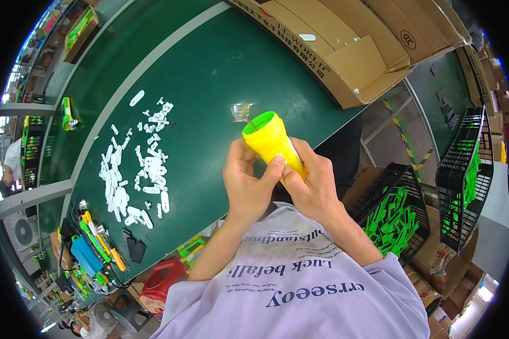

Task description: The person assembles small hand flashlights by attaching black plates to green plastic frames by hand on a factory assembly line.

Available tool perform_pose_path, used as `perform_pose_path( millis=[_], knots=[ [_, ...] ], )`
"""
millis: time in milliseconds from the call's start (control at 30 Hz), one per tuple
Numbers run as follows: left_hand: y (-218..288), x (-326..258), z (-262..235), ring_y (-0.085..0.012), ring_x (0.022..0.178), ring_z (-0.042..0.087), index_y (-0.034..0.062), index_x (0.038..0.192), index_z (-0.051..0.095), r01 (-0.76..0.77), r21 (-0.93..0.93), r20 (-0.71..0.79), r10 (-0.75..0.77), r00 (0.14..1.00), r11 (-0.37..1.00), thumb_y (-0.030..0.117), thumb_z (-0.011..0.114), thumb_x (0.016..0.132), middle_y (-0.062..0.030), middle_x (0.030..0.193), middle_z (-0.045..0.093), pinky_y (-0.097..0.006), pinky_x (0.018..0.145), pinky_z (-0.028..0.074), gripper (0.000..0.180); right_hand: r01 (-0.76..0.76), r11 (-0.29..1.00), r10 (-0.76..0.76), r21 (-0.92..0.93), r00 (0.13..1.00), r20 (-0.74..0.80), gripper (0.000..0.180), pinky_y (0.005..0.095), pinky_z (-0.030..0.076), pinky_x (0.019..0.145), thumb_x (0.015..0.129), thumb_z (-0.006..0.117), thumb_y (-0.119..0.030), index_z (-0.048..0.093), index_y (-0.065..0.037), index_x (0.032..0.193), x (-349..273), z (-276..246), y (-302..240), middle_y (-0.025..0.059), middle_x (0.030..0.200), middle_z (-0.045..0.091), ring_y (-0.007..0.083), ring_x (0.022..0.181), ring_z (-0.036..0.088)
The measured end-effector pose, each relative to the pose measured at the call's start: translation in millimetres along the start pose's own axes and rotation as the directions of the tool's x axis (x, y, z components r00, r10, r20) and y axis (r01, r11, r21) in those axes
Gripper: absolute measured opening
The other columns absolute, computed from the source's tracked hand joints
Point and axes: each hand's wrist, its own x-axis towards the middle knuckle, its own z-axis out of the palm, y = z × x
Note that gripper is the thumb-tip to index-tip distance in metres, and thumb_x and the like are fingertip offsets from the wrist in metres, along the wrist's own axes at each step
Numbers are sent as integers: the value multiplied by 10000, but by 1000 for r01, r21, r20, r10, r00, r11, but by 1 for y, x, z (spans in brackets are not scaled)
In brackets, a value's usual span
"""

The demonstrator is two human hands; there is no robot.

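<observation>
Both my hands grip a yellow flashlight body [278, 148] in front of my chest, over the edge of the green table. Its wide open end, green inside, points away from me and to the left. My left hand [244, 181] wraps the near left side, the thumb pressing on the front by a small switch area. From the right, my right hand [314, 181] closes round the narrower handle, its thumb also against the front. A clear, cone-shaped plastic cup [242, 112] is just beyond the open end. Between them shows a thin dark reddish wire.
Small white plastic parts [114, 183] lie scattered over the green table [209, 73] to the left. Tools and a blue box [86, 255] crowd its near left corner. An open cardboard box [345, 62] stands far right. Black baskets with green parts [391, 223] are at right.
</observation>
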Motion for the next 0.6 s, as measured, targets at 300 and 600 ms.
perform_pose_path(
  millis=[300, 600],
  knots=[
    [3, 6, -2, -177, 1018, 620, -64, 1187, 500, 75, 52, -15, -74, 997, 996, -18, 668, 838, -142, 1099, 653, -314, 918, 474, 390, -8, 1000, 8, 8, 1000, 6, 319, 379, 499, 593, 863, 621, -170, 581, -10, 1135, 5, 0, -1, 173, 761, 643, 336, 650, 647],
    [57, 13, -74, -212, 824, 621, -29, 962, 652, -403, 705, 195, 387, 901, 584, 520, 769, 761, -117, 921, 660, -322, 736, 487, 597, 448, 704, -332, -551, 893, 303, 500, 384, 509, 573, 669, 720, -237, 633, -93, 1140, 26, -39, -4, 84, 782, 562, 271, 641, 616]
  ],
)
